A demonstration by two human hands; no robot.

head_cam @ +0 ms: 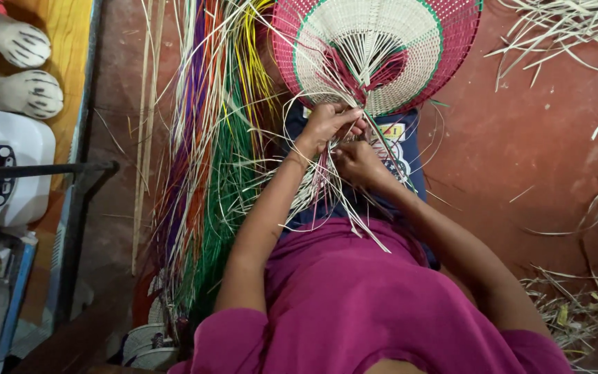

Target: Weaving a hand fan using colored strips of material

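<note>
A round woven fan (382,48), cream in the middle with green and pink bands at the rim, lies on my lap pointing away from me. Its loose cream and pink strips (327,187) gather at the base and trail toward me. My left hand (327,125) grips the bundle of strips right at the fan's base. Just below it, my right hand (358,163) pinches some of the same strips. Both arms reach out from magenta sleeves, over a dark blue cloth (403,149).
A long bundle of dyed strips (216,138) in purple, orange, yellow and green lies on the red floor to my left. Cut scraps (569,305) litter the floor at right. A white machine (1,166) and striped slippers (22,90) sit at far left.
</note>
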